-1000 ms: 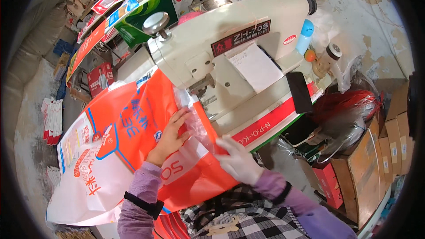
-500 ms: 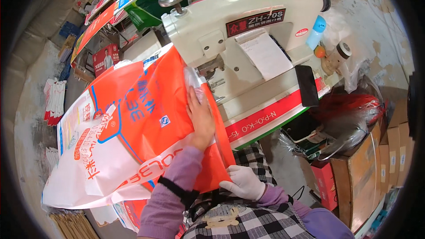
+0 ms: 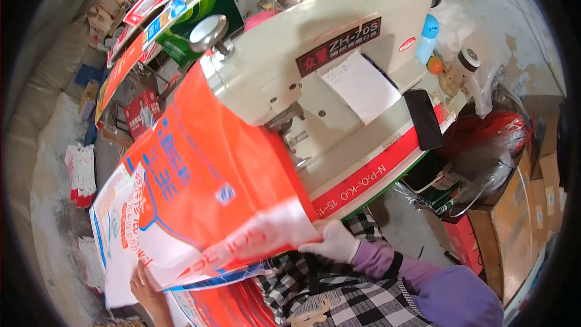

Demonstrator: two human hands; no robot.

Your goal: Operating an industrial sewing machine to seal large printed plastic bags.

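Note:
A large orange and white printed woven bag [image 3: 200, 188] lies spread in front of me, its far edge along the head of a cream industrial sewing machine [image 3: 266, 60]. My right hand [image 3: 336, 242], in a white glove, pinches the bag's near right corner. At the bag's lower left edge is my bare left hand [image 3: 148, 293], its fingers curled over the white end of the bag. The needle area [image 3: 290, 124] sits just past the bag's right edge. Beneath the bag, more red and white bags [image 3: 230, 306] show near my lap.
On the machine bed lie a white notepad [image 3: 357, 88] and a black phone [image 3: 423, 119]. A blue-capped bottle [image 3: 428, 39], an orange fruit [image 3: 434, 65] and a jar [image 3: 460, 71] stand behind. Cardboard boxes [image 3: 508, 224] are at right, bundled white and red bags [image 3: 80, 172] at left.
My left hand has left the bag's upper right part and moved to its lower left edge. The bag has shifted and turned, now lying flatter along the machine. My right hand keeps the corner.

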